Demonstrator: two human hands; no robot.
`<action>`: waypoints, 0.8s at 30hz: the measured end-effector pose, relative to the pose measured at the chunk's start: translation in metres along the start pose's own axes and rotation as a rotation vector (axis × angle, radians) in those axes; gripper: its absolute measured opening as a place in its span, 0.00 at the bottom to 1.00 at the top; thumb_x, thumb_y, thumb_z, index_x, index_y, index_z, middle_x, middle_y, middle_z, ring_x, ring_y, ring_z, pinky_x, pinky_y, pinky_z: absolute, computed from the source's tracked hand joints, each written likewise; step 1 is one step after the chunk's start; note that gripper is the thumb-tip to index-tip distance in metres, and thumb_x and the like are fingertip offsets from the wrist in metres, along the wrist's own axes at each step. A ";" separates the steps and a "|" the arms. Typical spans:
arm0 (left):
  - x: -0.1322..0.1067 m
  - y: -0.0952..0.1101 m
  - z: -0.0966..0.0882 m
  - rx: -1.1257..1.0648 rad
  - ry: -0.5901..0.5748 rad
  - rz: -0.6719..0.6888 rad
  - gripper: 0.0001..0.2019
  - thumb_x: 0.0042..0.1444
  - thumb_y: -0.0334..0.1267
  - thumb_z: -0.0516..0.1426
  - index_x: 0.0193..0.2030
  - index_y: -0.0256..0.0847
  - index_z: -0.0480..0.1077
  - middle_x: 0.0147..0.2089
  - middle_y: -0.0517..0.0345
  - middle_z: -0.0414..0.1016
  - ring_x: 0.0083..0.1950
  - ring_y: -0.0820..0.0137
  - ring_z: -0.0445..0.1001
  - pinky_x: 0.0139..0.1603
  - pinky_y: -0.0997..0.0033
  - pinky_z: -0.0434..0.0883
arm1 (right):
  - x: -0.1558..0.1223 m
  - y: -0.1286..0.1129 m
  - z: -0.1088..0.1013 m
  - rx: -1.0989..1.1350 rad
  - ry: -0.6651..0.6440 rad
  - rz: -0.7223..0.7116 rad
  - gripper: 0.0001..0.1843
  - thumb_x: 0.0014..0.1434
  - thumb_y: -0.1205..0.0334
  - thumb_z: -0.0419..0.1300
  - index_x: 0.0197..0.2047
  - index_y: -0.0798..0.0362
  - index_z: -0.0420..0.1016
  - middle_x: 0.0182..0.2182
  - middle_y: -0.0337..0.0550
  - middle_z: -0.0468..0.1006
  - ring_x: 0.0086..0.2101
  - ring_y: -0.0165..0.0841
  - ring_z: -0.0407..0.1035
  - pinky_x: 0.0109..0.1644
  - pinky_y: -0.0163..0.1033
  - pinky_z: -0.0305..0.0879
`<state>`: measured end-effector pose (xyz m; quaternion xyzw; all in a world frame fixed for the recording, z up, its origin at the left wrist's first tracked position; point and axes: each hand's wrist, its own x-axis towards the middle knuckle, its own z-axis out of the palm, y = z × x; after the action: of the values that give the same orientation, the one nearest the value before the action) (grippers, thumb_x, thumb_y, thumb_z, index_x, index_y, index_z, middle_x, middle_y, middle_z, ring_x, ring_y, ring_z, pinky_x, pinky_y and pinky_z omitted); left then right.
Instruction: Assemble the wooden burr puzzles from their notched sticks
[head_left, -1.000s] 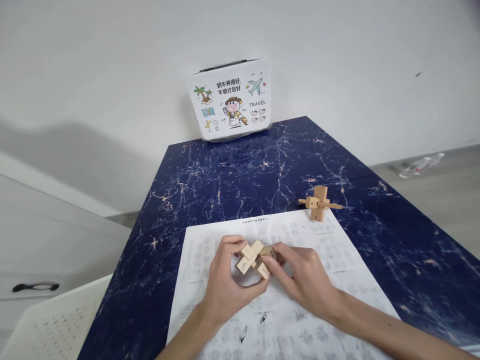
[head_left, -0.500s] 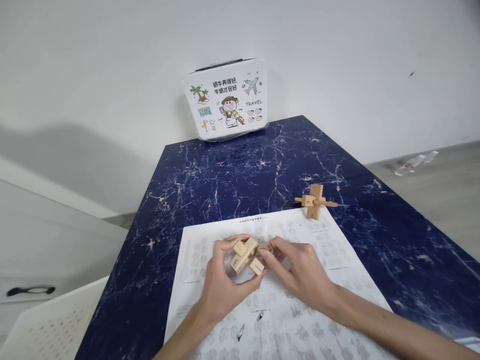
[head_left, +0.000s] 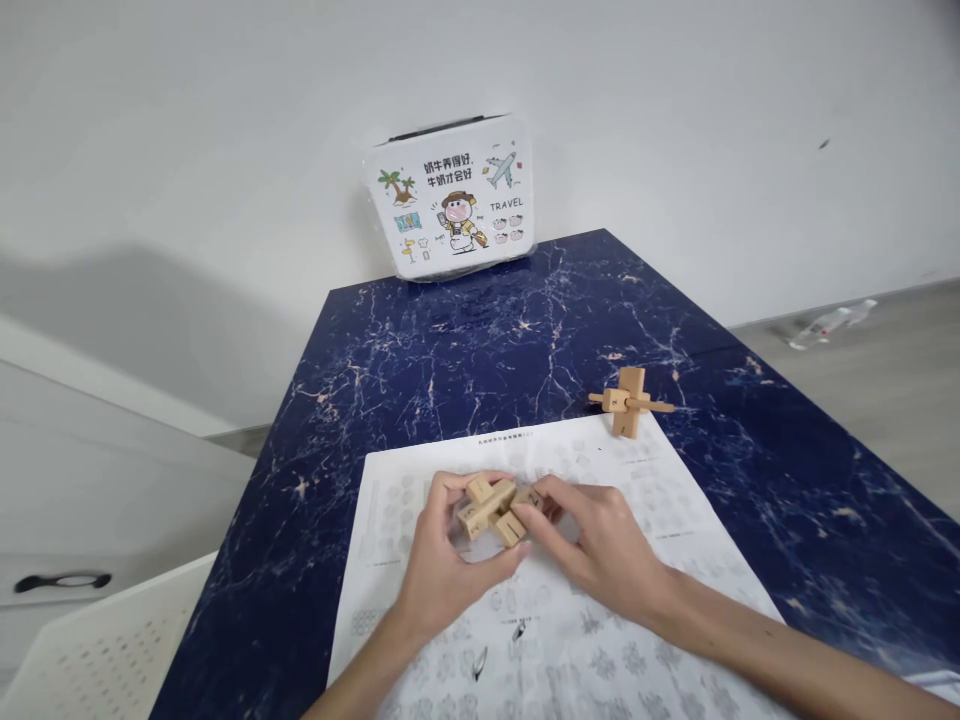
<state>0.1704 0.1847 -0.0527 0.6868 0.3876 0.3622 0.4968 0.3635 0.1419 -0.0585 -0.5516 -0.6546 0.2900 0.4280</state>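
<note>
My left hand [head_left: 442, 565] is wrapped around a wooden interlocking puzzle [head_left: 487, 507] made of pale numbered blocks. Its thumb presses the near side while the fingers curl behind. Between the thumb and fingers of my right hand [head_left: 596, 530] is a block marked 2 [head_left: 529, 497], at the puzzle's right side; whether it is fully joined to the rest, I cannot tell. Both hands are over a printed instruction sheet [head_left: 420, 620]. A second wooden puzzle [head_left: 630, 402], cross-shaped with a thin stick through it, rests at the sheet's top right corner.
The sheet lies on a dark blue marble-patterned table [head_left: 480, 360]. A white cartoon-printed case [head_left: 454, 200] leans on the wall at the table's far end. A white perforated bin [head_left: 112, 650] stands at left, and a clear plastic bottle [head_left: 832, 325] lies on the floor at right.
The puzzle has turned slightly in my hands, its long block now lying flatter. The block in my right hand shows its 2 more clearly. The second puzzle has stayed put.
</note>
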 end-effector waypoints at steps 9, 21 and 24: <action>0.006 0.005 -0.009 -0.095 0.022 -0.034 0.25 0.52 0.35 0.70 0.55 0.46 0.70 0.62 0.46 0.77 0.62 0.53 0.77 0.62 0.48 0.75 | 0.023 0.005 -0.014 0.764 -0.113 0.451 0.14 0.72 0.53 0.47 0.40 0.51 0.68 0.29 0.40 0.71 0.24 0.31 0.64 0.26 0.36 0.64; 0.006 0.003 -0.010 -0.097 -0.135 0.059 0.30 0.50 0.41 0.73 0.59 0.48 0.71 0.63 0.47 0.74 0.64 0.49 0.74 0.65 0.46 0.71 | 0.008 -0.002 -0.012 0.335 -0.227 0.081 0.10 0.72 0.52 0.58 0.47 0.48 0.77 0.27 0.33 0.70 0.25 0.30 0.60 0.32 0.37 0.59; 0.006 0.004 -0.011 -0.103 -0.158 0.057 0.29 0.50 0.44 0.73 0.58 0.48 0.72 0.62 0.47 0.74 0.63 0.49 0.75 0.63 0.47 0.72 | 0.005 0.001 -0.011 0.265 -0.170 0.013 0.11 0.72 0.53 0.59 0.50 0.48 0.77 0.27 0.34 0.73 0.25 0.30 0.62 0.32 0.37 0.62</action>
<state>0.1636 0.1933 -0.0450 0.6978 0.3083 0.3403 0.5498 0.3739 0.1463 -0.0533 -0.4680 -0.6410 0.4222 0.4381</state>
